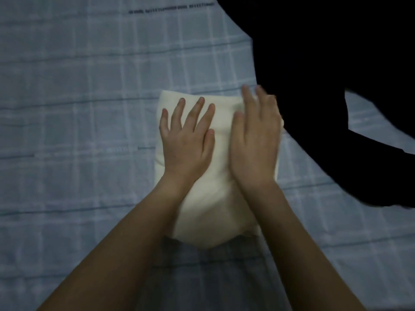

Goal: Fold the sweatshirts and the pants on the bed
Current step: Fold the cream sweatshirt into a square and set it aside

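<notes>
Blue checked sheets cover the bed (67, 86). At its middle lies a white garment (211, 212), folded into a thick oblong that runs from near to far. The left hand (187, 149) lies flat on its left half, grip spread, fingers straight and apart. The right hand (256, 144), slightly blurred, rests on the right half, grip open with fingers straight and close together. A black garment (314, 86) sprawls far right, touching the white one's far right corner.
</notes>
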`<state>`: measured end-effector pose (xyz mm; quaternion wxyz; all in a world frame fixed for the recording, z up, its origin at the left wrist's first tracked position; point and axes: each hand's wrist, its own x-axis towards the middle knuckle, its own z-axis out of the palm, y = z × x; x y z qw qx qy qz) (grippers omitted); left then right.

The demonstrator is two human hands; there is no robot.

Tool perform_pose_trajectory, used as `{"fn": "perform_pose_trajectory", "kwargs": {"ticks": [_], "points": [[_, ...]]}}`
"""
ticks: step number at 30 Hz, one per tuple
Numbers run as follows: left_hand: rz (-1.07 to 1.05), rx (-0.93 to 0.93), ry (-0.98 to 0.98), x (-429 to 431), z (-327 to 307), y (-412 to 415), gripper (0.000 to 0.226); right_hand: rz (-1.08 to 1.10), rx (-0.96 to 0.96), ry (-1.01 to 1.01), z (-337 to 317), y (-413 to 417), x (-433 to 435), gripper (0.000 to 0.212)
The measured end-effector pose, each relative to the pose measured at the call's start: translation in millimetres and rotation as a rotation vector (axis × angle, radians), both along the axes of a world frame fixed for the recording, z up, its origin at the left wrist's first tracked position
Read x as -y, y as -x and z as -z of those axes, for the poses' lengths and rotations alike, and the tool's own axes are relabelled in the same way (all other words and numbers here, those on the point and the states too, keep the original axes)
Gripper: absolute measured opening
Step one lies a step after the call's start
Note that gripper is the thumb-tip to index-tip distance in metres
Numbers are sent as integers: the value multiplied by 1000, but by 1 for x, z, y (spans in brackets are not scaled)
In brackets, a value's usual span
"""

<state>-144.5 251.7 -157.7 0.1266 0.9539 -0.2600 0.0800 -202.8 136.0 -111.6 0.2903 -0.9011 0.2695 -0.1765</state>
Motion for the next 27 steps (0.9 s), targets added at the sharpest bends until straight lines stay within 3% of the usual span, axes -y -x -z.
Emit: {"fn": "perform_pose_trajectory", "kwargs": {"ticks": [3,6,9,12,16,20,27], "points": [[76,-54,20,-3,1,-1,50,-89,-277,30,41,18,-5,51],[206,-140,47,-15,-3,-10,51,-97,-227,6,63,24,6,54],[292,-77,-30,-36,-9,-11,53,-117,-207,45,61,33,4,58],[209,-82,-13,-42,-1,-3,59,-164,-194,42,69,48,6,61],[177,-234,98,-41,22,-20,61,-181,-145,24,88,33,9,63],[170,-261,83,-40,8,-15,61,-190,-174,-1,81,32,10,63],[46,-262,86,-73,14,67,69,-192,-148,4,76,41,9,61]]}}
